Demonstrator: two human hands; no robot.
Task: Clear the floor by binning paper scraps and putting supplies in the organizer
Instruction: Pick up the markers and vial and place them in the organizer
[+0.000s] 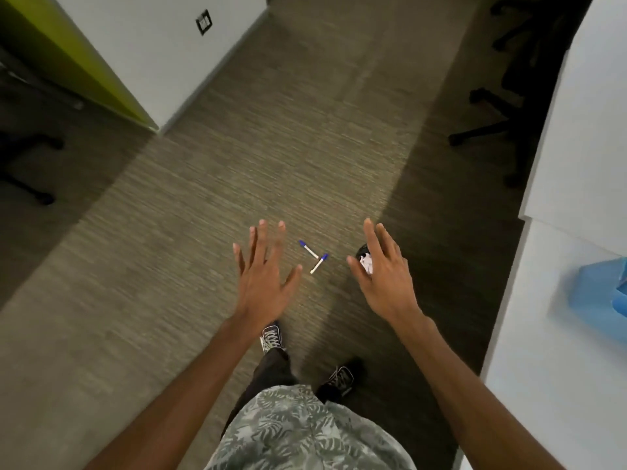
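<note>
Shirt [305,432]: leaf print, cut off below.
Left hand [263,278]: fingers spread, empty.
Right hand [383,278]: fingers apart, half hiding crumpled paper [366,262] (container unclear).
Pens [315,256]: two, blue-capped, on ribbed carpet [169,266] between hands.

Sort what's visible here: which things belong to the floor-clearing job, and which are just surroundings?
Belongs to the job:
- two blue-capped markers on the carpet, ends nearly touching
- crumpled paper in a dark container, partly hidden by the right hand
- left hand, open and empty

Just surroundings:
- office chair bases
- white desk with a blue item
- wall outlet
</note>
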